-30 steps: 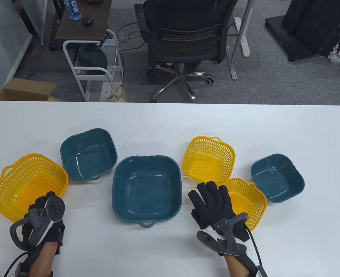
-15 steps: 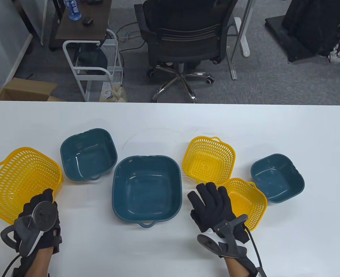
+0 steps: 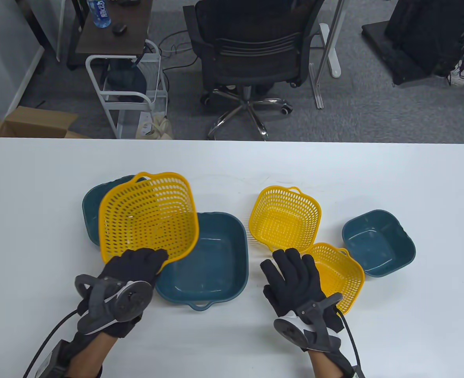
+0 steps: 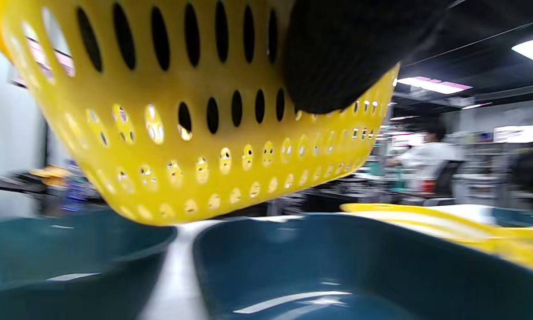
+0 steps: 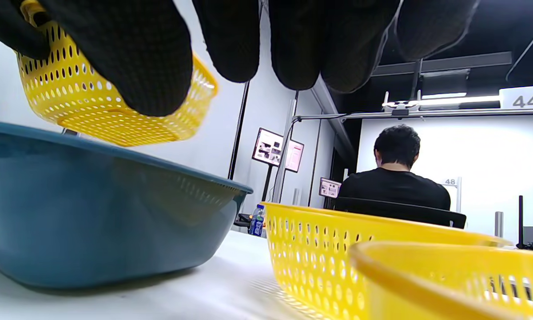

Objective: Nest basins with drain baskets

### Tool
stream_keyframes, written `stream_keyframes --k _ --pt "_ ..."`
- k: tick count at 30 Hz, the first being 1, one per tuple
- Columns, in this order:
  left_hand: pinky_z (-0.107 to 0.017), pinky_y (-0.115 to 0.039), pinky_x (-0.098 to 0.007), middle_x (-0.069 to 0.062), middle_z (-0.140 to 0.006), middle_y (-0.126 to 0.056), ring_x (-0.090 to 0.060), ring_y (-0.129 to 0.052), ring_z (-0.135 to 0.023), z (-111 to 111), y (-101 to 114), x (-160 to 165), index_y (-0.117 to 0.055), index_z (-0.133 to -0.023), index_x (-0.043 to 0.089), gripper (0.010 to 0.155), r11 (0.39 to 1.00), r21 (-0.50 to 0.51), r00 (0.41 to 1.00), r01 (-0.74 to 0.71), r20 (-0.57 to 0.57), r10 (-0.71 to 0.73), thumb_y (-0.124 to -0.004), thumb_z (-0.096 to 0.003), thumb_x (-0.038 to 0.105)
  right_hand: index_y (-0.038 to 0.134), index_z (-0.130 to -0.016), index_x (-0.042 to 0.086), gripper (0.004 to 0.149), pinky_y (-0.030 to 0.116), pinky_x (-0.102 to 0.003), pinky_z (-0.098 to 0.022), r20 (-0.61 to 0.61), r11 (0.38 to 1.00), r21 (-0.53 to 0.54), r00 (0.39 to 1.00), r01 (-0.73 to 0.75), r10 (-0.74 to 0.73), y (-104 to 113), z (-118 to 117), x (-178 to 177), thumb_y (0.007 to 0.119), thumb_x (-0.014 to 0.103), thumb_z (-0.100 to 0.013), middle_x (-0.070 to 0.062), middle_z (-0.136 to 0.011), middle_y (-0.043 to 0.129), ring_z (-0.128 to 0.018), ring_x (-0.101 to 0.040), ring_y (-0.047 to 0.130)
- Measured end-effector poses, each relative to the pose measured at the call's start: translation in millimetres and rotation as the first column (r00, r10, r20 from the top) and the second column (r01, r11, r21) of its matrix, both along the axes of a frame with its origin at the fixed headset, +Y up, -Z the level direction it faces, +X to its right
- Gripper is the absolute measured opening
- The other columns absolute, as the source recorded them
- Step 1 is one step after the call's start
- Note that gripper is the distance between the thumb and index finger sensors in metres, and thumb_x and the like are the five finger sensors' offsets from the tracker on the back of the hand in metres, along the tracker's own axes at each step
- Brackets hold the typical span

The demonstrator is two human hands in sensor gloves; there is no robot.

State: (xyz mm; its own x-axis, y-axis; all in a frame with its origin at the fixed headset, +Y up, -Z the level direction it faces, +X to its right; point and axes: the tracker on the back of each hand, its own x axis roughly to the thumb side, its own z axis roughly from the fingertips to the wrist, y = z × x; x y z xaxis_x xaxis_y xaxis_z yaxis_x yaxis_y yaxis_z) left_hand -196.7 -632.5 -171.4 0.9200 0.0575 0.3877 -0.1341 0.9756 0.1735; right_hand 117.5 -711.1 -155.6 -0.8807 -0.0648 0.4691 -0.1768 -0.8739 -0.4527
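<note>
left hand (image 3: 135, 262) carries the large yellow basket (image 3: 149, 216) in the air, over the two basins on the left part of the white table (image 3: 39, 165).

the medium teal basin (image 3: 90, 208) stands toward the left edge, mostly hidden under the lifted basket. the grip of the left hand is clenched on the near rim of this basket, which is tilted; in the left wrist view its bottom (image 4: 195, 146) hangs above the gap between the medium basin and the large teal basin (image 3: 216, 256). the large basin stands at the middle, near the front edge. next comes the right hand (image 3: 294, 275), its grip released, fingers spread flat, grasping nothing. behind it stands the medium yellow basket (image 3: 285, 218), and just beside it, partly under the hand, the small yellow basket (image 3: 340, 273). the small teal basin (image 3: 379, 242) is closest to the right edge.
</note>
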Motion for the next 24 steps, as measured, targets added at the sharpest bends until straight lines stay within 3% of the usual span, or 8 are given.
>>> stream_keyframes --k 7,15,21,22,24 --pt "-0.057 -0.082 -0.046 0.004 -0.088 -0.095 -0.025 -0.101 -0.069 8 -28 54 -0.079 -0.093 0.033 0.055 0.991 -0.081 0.985 0.110 0.140 -0.098 -0.096 -0.0495 0.004 0.066 -0.101 0.013 0.066 0.055 -0.070 -0.067 0.015 0.999 0.020 0.999 0.033 -0.034 1 1 7 0.088 0.038 -0.044 -0.022 -0.105 0.065 -0.094 -0.051 0.067" --pt "-0.058 -0.082 -0.046 0.003 -0.089 -0.094 -0.026 -0.101 -0.070 10 -56 61 -0.078 -0.095 0.031 0.055 0.975 -0.175 0.981 0.135 0.160 -0.107 -0.096 -0.0497 0.005 0.066 -0.101 0.013 0.065 0.055 -0.070 -0.067 -0.004 1.000 -0.012 1.000 0.006 -0.006 -4 1 -1 0.088 0.038 -0.044 -0.021 -0.105 0.065 -0.094 -0.050 0.067" --pt "-0.059 -0.081 -0.047 0.000 -0.092 -0.093 -0.028 -0.100 -0.074 3 -63 59 -0.077 -0.096 0.030 0.055 0.964 -0.238 0.986 0.118 0.146 -0.084 -0.095 -0.0502 0.005 0.065 -0.101 0.013 0.066 0.055 -0.070 -0.067 -0.016 1.000 -0.029 1.000 -0.005 0.004 -6 1 -5 0.088 0.038 -0.044 -0.021 -0.105 0.066 -0.094 -0.050 0.067" --pt "-0.061 -0.080 -0.048 0.000 -0.093 -0.092 -0.028 -0.099 -0.075 2 -64 57 -0.077 -0.096 0.030 0.050 0.960 -0.254 0.987 0.114 0.138 -0.081 -0.087 -0.0482 0.040 0.065 -0.101 0.013 0.066 0.055 -0.070 -0.067 -0.017 0.999 -0.036 1.000 -0.005 0.005 -6 0 -5 0.088 0.038 -0.044 -0.021 -0.105 0.066 -0.094 -0.050 0.067" --pt "-0.064 -0.077 -0.051 0.000 -0.097 -0.089 -0.030 -0.096 -0.080 1 -65 52 -0.075 -0.098 0.030 0.053 0.948 -0.308 0.990 0.073 0.135 -0.032 -0.085 -0.0481 0.045 0.065 -0.101 0.013 0.066 0.055 -0.071 -0.067 -0.015 0.999 -0.053 1.000 -0.004 0.003 -6 0 -5 0.088 0.038 -0.044 -0.022 -0.105 0.066 -0.094 -0.051 0.067"
